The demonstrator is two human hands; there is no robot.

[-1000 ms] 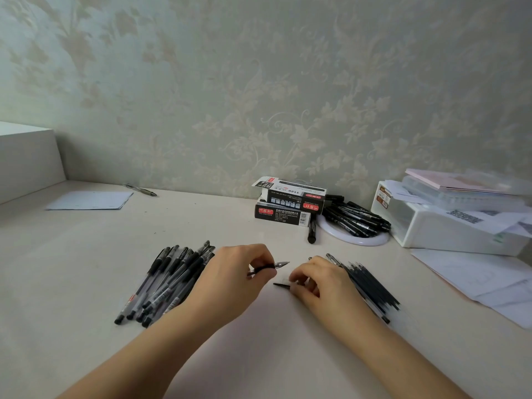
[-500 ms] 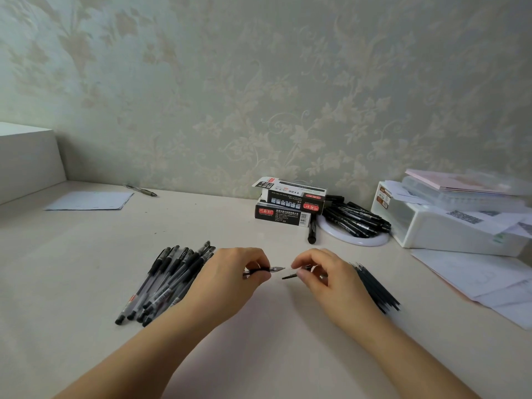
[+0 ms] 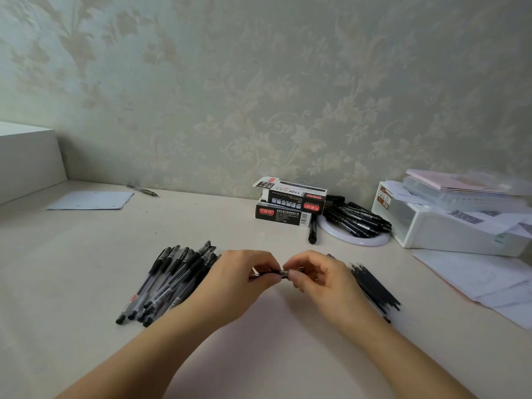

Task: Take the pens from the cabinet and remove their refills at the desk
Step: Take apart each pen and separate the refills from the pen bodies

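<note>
Above the middle of the desk [image 3: 86,269] my left hand [image 3: 241,280] and my right hand [image 3: 319,280] meet, both pinching one dark pen [image 3: 283,273] between their fingertips. Most of that pen is hidden by my fingers. A pile of black capped pens [image 3: 169,280] lies on the desk left of my left hand. A bundle of thin dark refills [image 3: 374,286] lies right of my right hand, partly behind it.
Two stacked pen boxes [image 3: 288,207] stand at the back by the wall, with a white ring-shaped object [image 3: 357,240] carrying more black pens. A white storage box [image 3: 449,226] and loose papers [image 3: 483,280] fill the right. A paper sheet [image 3: 92,200] and a single pen [image 3: 142,190] lie far left.
My two hands, which held separate pieces a short gap apart, have come together and now pinch one pen between them. My right hand has risen off the refill bundle.
</note>
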